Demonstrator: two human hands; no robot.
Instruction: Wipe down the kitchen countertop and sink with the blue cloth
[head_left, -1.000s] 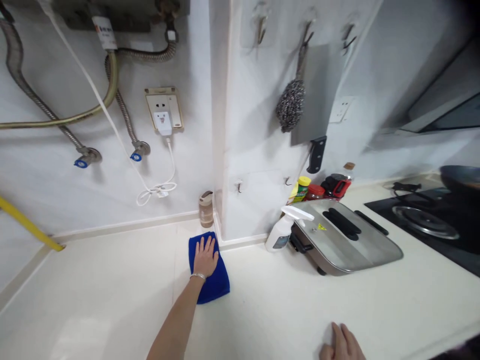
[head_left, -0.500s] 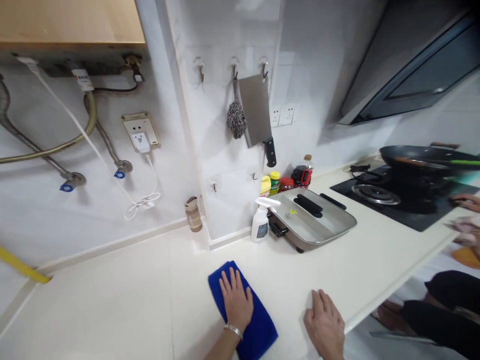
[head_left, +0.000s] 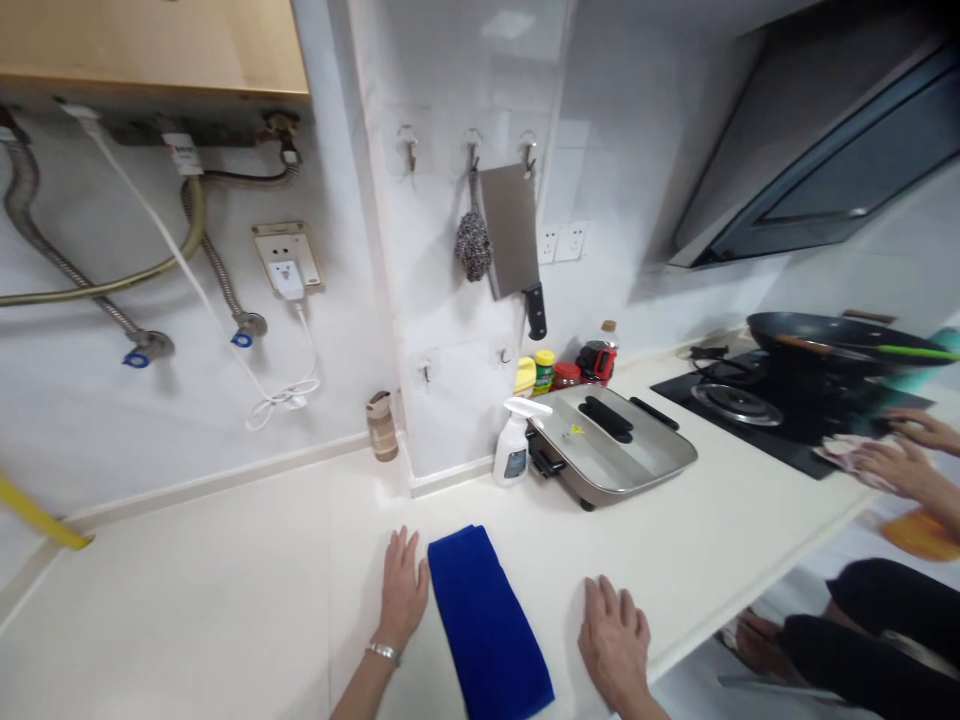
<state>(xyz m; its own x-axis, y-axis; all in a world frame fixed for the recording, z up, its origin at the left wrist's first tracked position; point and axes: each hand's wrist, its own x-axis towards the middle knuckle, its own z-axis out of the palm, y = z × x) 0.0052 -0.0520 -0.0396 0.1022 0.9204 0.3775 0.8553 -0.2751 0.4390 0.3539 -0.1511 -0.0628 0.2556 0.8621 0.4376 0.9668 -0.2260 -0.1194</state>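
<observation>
A folded blue cloth [head_left: 487, 620] lies flat on the white countertop [head_left: 225, 600], between my two hands. My left hand [head_left: 403, 590], with a silver band at the wrist, is just left of the cloth, fingers stretched out and holding nothing. To the right of the cloth, my right hand [head_left: 615, 635] rests near the counter's front edge, fingers loosely spread and nothing in them. Behind the cloth stand a white spray bottle [head_left: 514, 445] and a wide electric pan [head_left: 622, 470] with a glass lid.
A brown cup [head_left: 382, 428] stands by the wall corner. A cleaver [head_left: 512, 230] and a steel scrubber [head_left: 473, 243] hang from hooks. At right, another person's hands [head_left: 900, 465] press a pale cloth [head_left: 847, 450] by the stove [head_left: 787, 420], which carries a wok [head_left: 832, 335].
My left hand has come off the blue cloth and moved left beside it. The other person's hands and pale cloth have moved onto the counter by the stove.
</observation>
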